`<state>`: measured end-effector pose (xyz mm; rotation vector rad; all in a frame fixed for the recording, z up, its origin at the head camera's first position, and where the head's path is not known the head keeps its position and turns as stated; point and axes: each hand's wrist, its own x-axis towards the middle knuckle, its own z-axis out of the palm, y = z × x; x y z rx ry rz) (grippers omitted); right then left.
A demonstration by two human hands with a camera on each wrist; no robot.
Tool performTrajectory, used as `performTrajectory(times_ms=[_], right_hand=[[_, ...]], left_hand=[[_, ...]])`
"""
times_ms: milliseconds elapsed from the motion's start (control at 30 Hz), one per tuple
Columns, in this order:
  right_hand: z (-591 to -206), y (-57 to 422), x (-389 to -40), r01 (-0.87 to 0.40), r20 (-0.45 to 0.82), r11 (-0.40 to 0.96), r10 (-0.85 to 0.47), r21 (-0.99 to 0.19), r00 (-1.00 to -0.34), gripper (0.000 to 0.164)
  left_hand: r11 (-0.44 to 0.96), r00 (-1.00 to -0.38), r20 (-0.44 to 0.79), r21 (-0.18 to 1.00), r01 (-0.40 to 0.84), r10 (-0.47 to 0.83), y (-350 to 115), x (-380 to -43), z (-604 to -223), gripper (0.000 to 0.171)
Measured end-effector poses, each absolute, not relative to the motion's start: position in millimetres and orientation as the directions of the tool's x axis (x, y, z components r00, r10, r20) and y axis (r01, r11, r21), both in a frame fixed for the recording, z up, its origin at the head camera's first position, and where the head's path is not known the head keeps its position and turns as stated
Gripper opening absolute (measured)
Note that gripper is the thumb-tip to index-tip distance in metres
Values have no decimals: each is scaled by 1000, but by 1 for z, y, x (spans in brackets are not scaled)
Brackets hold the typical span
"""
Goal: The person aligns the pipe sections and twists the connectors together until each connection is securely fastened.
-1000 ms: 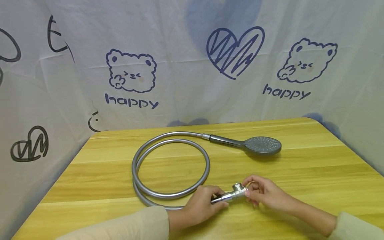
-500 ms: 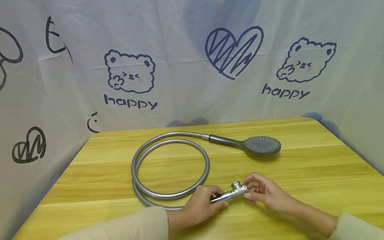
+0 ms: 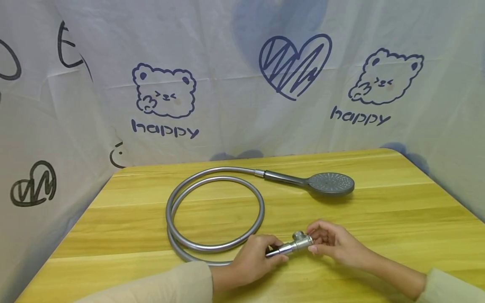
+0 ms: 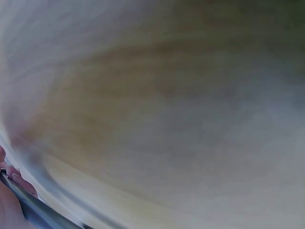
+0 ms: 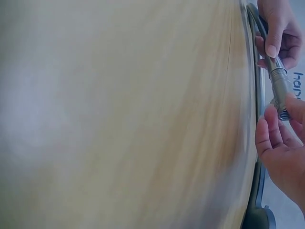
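In the head view my left hand (image 3: 257, 259) grips the grey shower hose (image 3: 169, 219) close to its chrome end nut (image 3: 286, 248). Joined in line with that nut is a chrome T-shaped pipe fitting (image 3: 302, 240), its short side branch pointing up and away. My right hand (image 3: 339, 245) pinches the fitting's far end between thumb and fingers. The right wrist view shows the fitting (image 5: 280, 88) with a threaded opening at the end by my right fingers (image 5: 264, 136). Only a dark stretch of hose (image 4: 43, 212) and part of a hand show in the left wrist view's lower corner.
The hose lies in a loose double loop on the yellow wood-grain table (image 3: 113, 235). Its other end joins a dark grey hand shower (image 3: 329, 184), lying face up toward the back. A white cloth (image 3: 227, 97) with drawn bears and hearts hangs behind the table.
The right fingers have shifted on the fitting's end, and its side branch has turned slightly. The left hand, hose loops and hand shower stay where they were.
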<state>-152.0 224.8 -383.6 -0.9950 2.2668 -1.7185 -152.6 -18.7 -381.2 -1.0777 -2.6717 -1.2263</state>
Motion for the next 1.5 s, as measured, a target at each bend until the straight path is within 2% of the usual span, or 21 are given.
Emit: performTrajectory(times_ms=[433,667,833,1167,1300,1500], right_hand=[[-382,225,-151,-379,213,177,-583,-908,-784,26],[-383,226,-151,-398,227,158,-612,-904,-757,33],[-384,227,-152,-409,237,148,-622,-901,-746,31],[-382,225,-150,-439,238,238,-574,-866,-783,26],[-380,225,-149,-441,232,285,-549,-851,-803,28],[-378,224,-148,-430,228,282,-540,-858,-810,32]], left_hand=[[463,-759,279,654,599,588,-19,-152,-381,17],[465,-759,273,654,597,591,-19,-152,-381,17],[460,-757,277,655,599,591,-19,-153,-381,17],[463,-758,279,652,600,590,-19,-152,-382,17],[462,-759,279,655,598,588,-19,-153,-382,17],[455,-759,282,661,597,587,-19,-153,-382,17]])
